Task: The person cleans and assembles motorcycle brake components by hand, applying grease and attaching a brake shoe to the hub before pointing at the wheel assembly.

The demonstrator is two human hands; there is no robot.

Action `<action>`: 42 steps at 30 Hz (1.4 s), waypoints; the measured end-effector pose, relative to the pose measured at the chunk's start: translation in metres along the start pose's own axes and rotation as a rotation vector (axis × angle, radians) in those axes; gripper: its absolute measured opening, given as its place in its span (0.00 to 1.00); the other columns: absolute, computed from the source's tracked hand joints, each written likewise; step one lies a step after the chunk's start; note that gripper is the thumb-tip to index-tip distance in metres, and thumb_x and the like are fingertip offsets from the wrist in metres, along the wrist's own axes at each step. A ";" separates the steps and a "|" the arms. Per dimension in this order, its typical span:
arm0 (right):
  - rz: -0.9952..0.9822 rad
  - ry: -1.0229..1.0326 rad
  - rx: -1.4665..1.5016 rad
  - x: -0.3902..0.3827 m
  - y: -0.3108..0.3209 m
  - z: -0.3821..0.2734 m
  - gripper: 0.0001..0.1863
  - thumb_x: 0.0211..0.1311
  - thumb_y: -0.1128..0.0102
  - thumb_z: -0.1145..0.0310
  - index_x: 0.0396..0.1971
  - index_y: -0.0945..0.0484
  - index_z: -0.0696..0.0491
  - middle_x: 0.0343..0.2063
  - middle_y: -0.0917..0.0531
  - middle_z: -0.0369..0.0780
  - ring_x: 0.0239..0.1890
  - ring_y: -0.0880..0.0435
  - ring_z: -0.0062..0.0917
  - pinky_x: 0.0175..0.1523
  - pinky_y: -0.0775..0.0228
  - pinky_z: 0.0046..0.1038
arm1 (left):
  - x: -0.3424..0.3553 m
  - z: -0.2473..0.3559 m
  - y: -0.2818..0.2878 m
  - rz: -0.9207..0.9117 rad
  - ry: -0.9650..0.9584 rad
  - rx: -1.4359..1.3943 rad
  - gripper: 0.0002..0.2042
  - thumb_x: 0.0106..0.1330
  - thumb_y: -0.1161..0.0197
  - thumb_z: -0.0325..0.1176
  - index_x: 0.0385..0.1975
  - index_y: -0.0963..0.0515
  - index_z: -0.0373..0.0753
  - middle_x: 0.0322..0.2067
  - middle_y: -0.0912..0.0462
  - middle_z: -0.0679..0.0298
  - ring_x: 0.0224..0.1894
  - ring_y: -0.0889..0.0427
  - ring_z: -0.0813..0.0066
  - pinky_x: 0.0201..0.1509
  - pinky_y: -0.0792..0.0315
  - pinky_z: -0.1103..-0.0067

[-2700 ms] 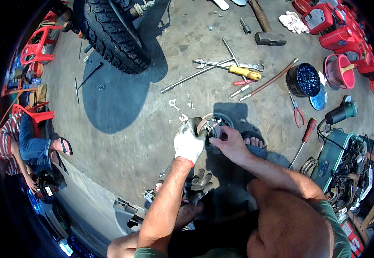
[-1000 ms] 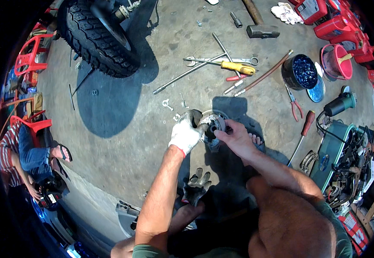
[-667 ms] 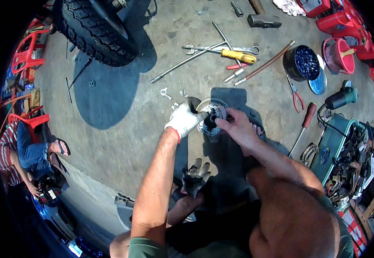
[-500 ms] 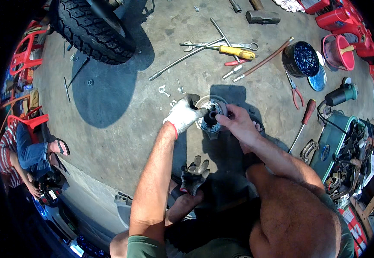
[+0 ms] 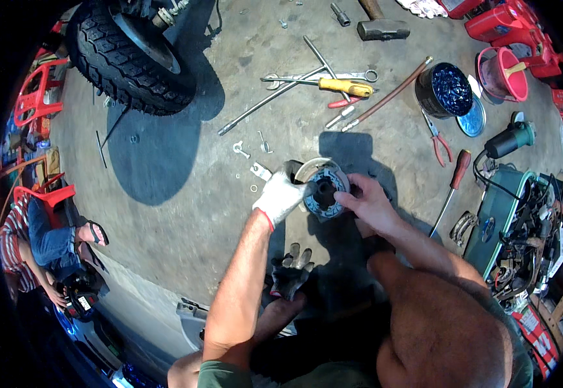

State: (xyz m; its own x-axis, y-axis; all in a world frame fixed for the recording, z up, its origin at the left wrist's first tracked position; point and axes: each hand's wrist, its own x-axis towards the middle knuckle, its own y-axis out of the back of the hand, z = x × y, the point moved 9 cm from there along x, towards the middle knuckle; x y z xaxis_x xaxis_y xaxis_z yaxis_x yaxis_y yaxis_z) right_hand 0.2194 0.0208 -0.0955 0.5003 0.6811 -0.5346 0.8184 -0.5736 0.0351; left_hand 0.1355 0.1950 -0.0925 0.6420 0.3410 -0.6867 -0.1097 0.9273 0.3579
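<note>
Between my two hands is a round metal wheel hub [image 5: 325,208], with a pale rim, a toothed-looking inner ring and a dark hole in its middle. My left hand [image 5: 282,197], in a white work glove with dark fingertips, grips its left side, thumb over the ring. My bare right hand [image 5: 367,204] closes on the right side, thumb on the ring's edge and the other fingers partly hidden. A second, dirty glove [image 5: 292,270] rests on my leg below the hub. Beside my left hand lie a small metal bracket [image 5: 260,171] and a little ring [image 5: 253,188].
Ahead lie a yellow-handled screwdriver [image 5: 346,86], a T-handle wrench [image 5: 249,116] and a hammer [image 5: 383,30]. A tub of blue grease [image 5: 449,89], pliers [image 5: 439,141] and a red-handled screwdriver [image 5: 460,169] are to the right. A tyre [image 5: 132,64] stands far left; a person [image 5: 45,226] sits left.
The hub now faces me more and shows more of its rim and inner ring. Both hands stay on it, slightly lower in the picture. The whole view has shifted a little.
</note>
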 end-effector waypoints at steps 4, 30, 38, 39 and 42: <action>0.025 -0.008 -0.076 -0.015 0.008 -0.009 0.21 0.57 0.29 0.63 0.47 0.21 0.59 0.36 0.15 0.45 0.39 0.16 0.29 0.47 0.24 0.31 | -0.006 0.000 -0.017 0.012 -0.043 -0.137 0.24 0.57 0.32 0.31 0.53 0.26 0.30 0.43 0.16 0.56 0.46 0.18 0.71 0.51 0.24 0.76; 0.077 0.025 -0.292 -0.043 0.021 -0.008 0.21 0.55 0.29 0.59 0.40 0.24 0.58 0.38 0.23 0.51 0.46 0.26 0.45 0.60 0.41 0.43 | -0.037 0.011 -0.039 0.235 -0.068 -0.320 0.24 0.55 0.30 0.29 0.52 0.29 0.35 0.44 0.17 0.56 0.45 0.17 0.68 0.48 0.22 0.74; 0.102 -0.016 -0.162 -0.041 0.020 -0.005 0.21 0.56 0.30 0.58 0.38 0.23 0.59 0.34 0.22 0.49 0.44 0.25 0.42 0.57 0.40 0.42 | -0.035 0.004 -0.044 0.235 -0.071 -0.441 0.23 0.56 0.30 0.27 0.52 0.29 0.34 0.44 0.18 0.56 0.45 0.18 0.70 0.49 0.22 0.75; 0.100 -0.016 -0.189 -0.041 0.021 -0.001 0.20 0.57 0.30 0.59 0.39 0.23 0.59 0.34 0.21 0.48 0.42 0.24 0.39 0.54 0.38 0.39 | -0.035 0.006 -0.045 0.228 -0.083 -0.451 0.23 0.57 0.32 0.25 0.52 0.29 0.33 0.45 0.18 0.57 0.46 0.18 0.72 0.49 0.22 0.76; 0.067 -0.021 -0.286 -0.037 0.021 -0.001 0.18 0.60 0.31 0.64 0.43 0.24 0.60 0.34 0.18 0.43 0.35 0.19 0.26 0.41 0.26 0.30 | -0.036 0.006 -0.043 0.248 -0.085 -0.400 0.22 0.58 0.34 0.24 0.53 0.29 0.33 0.46 0.18 0.57 0.47 0.18 0.73 0.49 0.22 0.77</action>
State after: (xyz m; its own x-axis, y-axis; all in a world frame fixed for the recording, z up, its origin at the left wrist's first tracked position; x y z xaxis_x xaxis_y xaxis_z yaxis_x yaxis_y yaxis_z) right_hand 0.2179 -0.0159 -0.0743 0.5524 0.6347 -0.5403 0.8317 -0.4632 0.3062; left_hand 0.1220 0.1421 -0.0790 0.6175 0.5610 -0.5513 -0.5402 0.8119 0.2211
